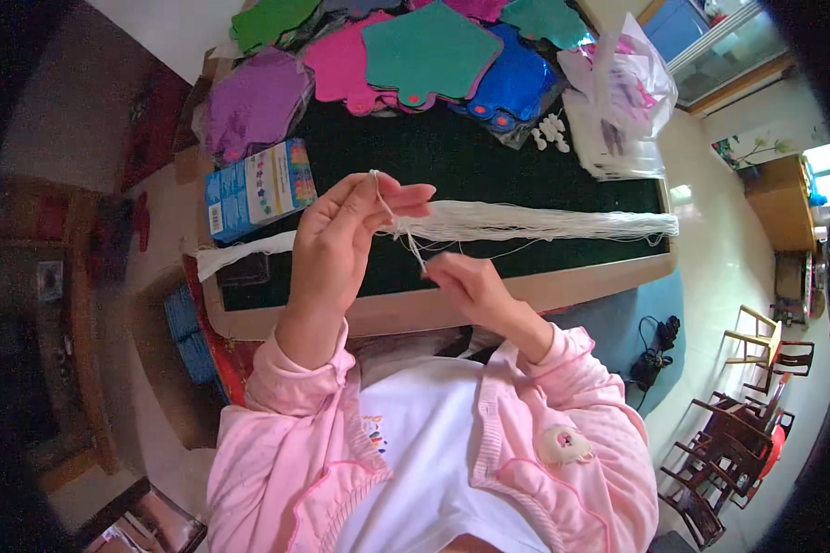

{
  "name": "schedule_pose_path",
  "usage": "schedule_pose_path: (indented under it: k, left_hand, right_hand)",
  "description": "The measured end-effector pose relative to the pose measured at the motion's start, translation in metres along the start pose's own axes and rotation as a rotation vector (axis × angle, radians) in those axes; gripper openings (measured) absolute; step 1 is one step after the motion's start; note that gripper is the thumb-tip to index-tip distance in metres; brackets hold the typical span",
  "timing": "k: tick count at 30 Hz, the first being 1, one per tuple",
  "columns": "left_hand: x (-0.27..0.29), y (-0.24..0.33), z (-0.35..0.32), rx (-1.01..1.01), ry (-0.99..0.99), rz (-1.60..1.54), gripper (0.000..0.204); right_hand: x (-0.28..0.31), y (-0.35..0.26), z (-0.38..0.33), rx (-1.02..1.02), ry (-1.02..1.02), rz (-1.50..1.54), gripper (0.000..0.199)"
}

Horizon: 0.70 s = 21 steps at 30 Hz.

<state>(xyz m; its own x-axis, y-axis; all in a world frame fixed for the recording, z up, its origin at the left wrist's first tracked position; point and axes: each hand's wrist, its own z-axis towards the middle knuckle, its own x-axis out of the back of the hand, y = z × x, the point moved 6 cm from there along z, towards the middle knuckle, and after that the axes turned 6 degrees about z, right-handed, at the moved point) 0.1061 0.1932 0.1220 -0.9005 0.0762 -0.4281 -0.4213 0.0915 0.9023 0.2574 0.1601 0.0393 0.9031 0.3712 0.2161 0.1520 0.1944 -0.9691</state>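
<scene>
Both hands are occupied. The left hand [334, 235] is raised over the surface [544, 177], fingers bent, pinching a white strand [417, 251] that crosses its thumb side. The right hand [470, 286], lower and nearer the body, is closed on the same strand, which spans the gap between them; its exact finger contact is blurred.

Directly behind lies a long bundle of white strands [563, 224], stretched across the surface, with some loose loops straying toward the right hand.

Principal risk, in my judgement: tangling. The held strand is close to those loops, and a wide pull could catch them and drag the bundle out of line. Second: slippage or breakage, since the strand is thin and a jerk from the right hand could overload the left hand's pinch. Third: disturbance of the blue box [260, 191], just beside the left hand, should that elbow swing outward. The felt pieces [429, 51] sit farther back, less exposed
</scene>
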Motion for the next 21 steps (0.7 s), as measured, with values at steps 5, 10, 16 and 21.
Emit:
schedule_pose_path:
  k: [5,10,16,21]
  left_hand:
    - [-0.002,-0.014,-0.001,-0.006,-0.067,0.027,0.026]
    - [-0.004,-0.005,0.001,-0.121,-0.027,-0.06,0.017]
    - [0.001,-0.006,-0.008,-0.07,0.066,-0.06,0.022]
    - [0.003,0.007,-0.017,-0.107,0.054,-0.071,0.023]
  right_hand:
    - [0.009,-0.041,-0.001,0.301,-0.269,-0.239,0.016]
    - [0.003,-0.036,-0.029,0.341,-0.433,-0.433,0.014]
    - [-0.016,-0.049,-0.041,0.379,-0.556,-0.489,0.011]
    - [-0.034,-0.031,-0.059,0.352,-0.66,-0.579,0.021]
